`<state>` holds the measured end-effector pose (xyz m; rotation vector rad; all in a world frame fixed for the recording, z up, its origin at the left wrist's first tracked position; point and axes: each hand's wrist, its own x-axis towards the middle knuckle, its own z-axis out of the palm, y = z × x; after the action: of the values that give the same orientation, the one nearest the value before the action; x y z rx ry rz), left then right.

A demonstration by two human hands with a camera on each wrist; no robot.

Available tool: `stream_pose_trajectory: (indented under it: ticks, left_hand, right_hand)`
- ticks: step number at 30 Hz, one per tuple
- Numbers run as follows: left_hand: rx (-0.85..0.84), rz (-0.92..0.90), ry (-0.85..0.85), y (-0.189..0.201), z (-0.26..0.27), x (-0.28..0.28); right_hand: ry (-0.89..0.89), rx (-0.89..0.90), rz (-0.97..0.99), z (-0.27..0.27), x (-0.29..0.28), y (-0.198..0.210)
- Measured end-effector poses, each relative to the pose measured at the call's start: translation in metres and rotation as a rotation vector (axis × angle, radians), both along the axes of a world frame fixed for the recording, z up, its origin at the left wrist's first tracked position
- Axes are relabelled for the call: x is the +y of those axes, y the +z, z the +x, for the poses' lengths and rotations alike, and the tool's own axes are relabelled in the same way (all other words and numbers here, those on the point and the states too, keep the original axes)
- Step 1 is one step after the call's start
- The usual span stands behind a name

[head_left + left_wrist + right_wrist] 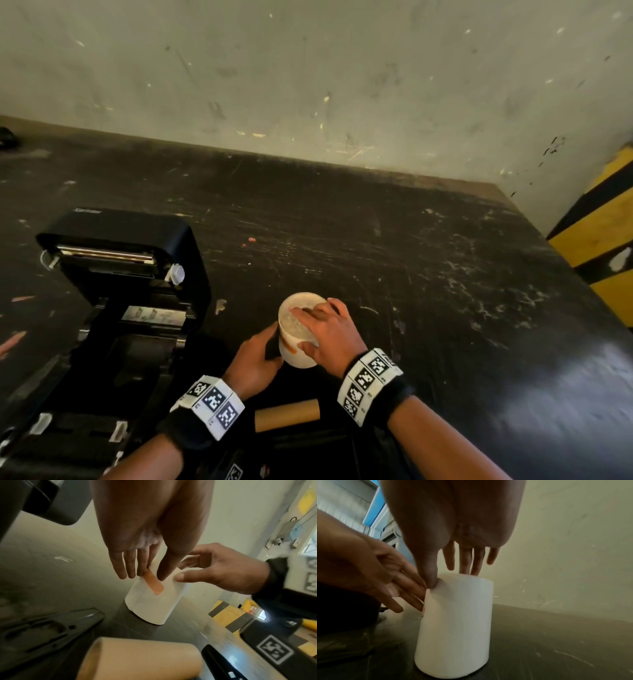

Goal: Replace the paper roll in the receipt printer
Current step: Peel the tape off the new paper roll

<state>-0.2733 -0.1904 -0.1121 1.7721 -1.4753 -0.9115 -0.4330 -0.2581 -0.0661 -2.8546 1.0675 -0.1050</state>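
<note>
Paper roll [295, 354] stands on end on the counter [411, 274], axis vertical, just right of the open receipt printer [137, 308]. My right hand [330, 330] wraps over its top. My left hand [251, 363], nearer the printer, lays straight fingers on the orange tape [153, 584].

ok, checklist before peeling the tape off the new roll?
1. Printer lid open: ok.
2. Old cardboard core out, lying on the table: ok.
3. Paper roll upright, right hand holding its top: ok.
4. Left hand touching the roll at the orange tape: ok.
5. Tape off: not ok, stuck across the paper edge.
6. Unwind direction: cannot tell.
</note>
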Motion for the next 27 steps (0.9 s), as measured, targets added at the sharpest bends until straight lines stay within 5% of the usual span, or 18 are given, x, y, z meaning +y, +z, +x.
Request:
stream_pose_trajectory:
  ticks: [5, 9, 13, 17, 27]
  left_hand:
    - [-0.041, -0.18, -0.012, 0.007, -0.012, -0.01]
    - [-0.178, -0.106, -0.131, 0.009, -0.025, -0.029]
    - [-0.476, -0.077, -0.407, 0.016, -0.045, -0.049]
    - [-0.637, -0.16, -0.506, 0.017, -0.061, -0.056]
    - [-0.722, -0.131, -0.437, 0.026, -0.027, -0.029]
  right_hand:
    - [-0.109, -0.133, 0.002, -0.023, -0.005, -0.005]
    - [-0.222, -0.256, 0.14, -0.064, -0.003, -0.005]
    - [-0.359, -0.363, 0.335, -0.107, -0.006, -0.027]
    - [-0.482, -0.552, 0.544, -0.123, -0.003, -0.046]
    - [-0.358, -0.557, 0.749, -0.093, 0.0, -0.049]
